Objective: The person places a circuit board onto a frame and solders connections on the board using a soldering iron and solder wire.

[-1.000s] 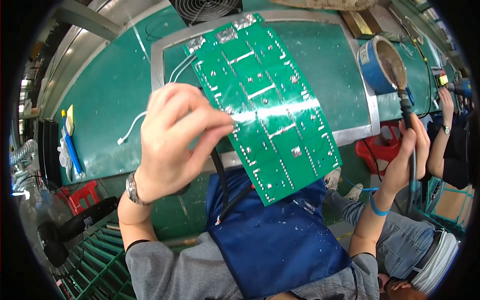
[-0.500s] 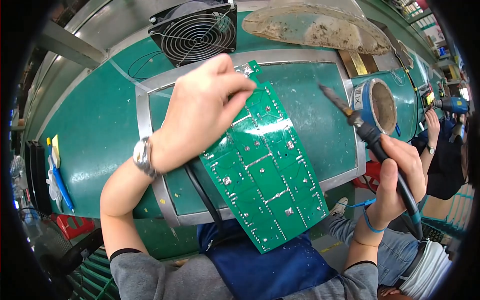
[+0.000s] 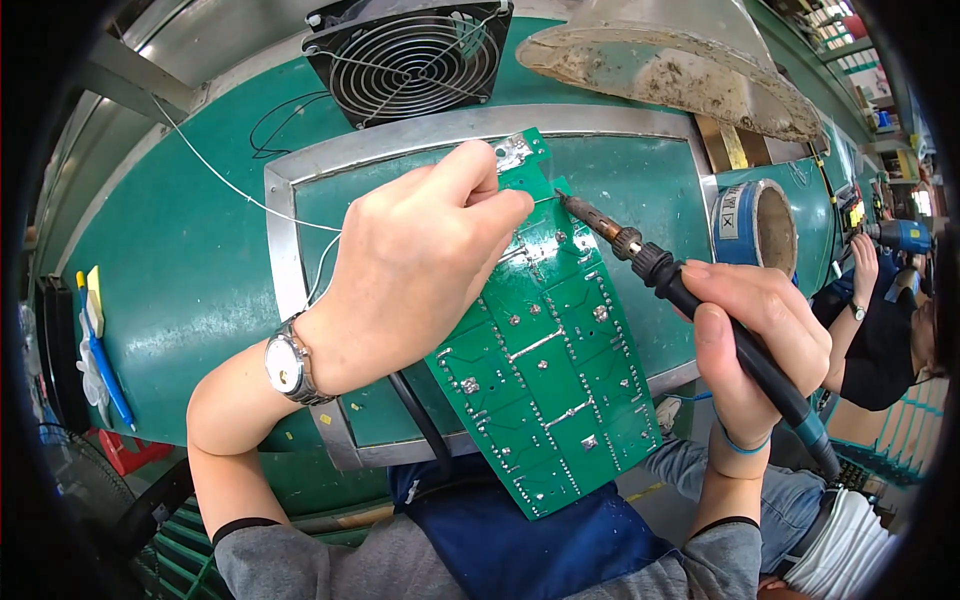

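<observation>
Board (image 3: 545, 400) over bench's (image 3: 200, 270) near edge, near end overhanging | right hand (image 3: 765, 325) gripping iron (image 3: 652, 265), tip at board's far end | left hand's (image 3: 420, 250) finger and thumb pinching wire (image 3: 545, 200) beside tip | tube (image 3: 738, 245) by frame's (image 3: 287, 240) right edge | fan (image 3: 415, 75) at bench's far edge

The green bench (image 3: 190, 320) over here is carrying a grey metal frame (image 3: 286, 235). Just beyond it, a black fan (image 3: 415, 75) is standing; a blue hollow cylinder (image 3: 735, 222) is sitting by its right side, and a blue pen-like tool (image 3: 109, 378) is lying off leftward.
</observation>
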Available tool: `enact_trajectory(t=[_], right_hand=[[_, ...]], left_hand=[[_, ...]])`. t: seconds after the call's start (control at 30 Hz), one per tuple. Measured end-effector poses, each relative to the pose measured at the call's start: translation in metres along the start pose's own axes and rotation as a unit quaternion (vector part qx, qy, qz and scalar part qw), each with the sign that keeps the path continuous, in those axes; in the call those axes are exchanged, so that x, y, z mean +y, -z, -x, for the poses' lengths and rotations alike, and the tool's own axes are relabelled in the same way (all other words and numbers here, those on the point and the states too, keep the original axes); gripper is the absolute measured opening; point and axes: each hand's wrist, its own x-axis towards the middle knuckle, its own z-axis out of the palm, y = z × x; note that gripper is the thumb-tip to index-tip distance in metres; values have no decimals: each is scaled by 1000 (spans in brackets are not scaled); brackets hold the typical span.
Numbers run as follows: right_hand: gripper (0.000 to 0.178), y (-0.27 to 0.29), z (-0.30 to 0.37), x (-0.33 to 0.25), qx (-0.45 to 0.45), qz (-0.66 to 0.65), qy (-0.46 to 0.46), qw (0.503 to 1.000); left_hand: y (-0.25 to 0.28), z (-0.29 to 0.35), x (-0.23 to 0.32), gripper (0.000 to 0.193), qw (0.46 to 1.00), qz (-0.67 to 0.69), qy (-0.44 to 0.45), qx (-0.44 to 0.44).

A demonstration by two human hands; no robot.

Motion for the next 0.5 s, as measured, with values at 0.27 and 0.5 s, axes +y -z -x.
enact_trajectory(t=[0.27,0.5], right_hand=[[21,-9,-5,-12,12,19,27,999],[18,10,14,-15,3,18,-2,1000]], left_hand=[[-4,1,-1,19,999,21,5,39],[3,6,14,19,1000,6,-10,-12]])
